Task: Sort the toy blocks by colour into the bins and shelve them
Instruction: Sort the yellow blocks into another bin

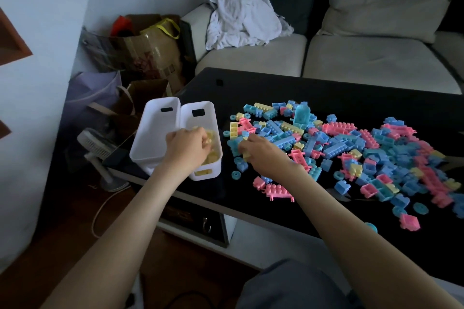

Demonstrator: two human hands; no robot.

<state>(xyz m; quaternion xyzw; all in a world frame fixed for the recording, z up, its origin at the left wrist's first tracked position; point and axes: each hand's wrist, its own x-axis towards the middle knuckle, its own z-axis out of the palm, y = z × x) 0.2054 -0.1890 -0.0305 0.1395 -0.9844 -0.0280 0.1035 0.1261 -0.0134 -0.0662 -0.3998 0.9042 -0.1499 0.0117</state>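
Note:
A wide pile of pink, blue and yellow toy blocks [351,150] covers the black table [326,90]. Two white bins stand side by side at the table's left end. The left bin [153,133] looks empty. The right bin [200,118] holds yellow blocks. My left hand [187,145] hovers over the right bin with fingers curled round yellow blocks. My right hand [258,150] reaches into the pile's left edge and pinches a yellow block [246,155].
A grey sofa [351,55] with a crumpled white cloth [241,20] runs behind the table. Left of the table stand bags and cardboard boxes [140,52] and a small white fan [100,148] on the floor. My knee [288,286] is below the table's near edge.

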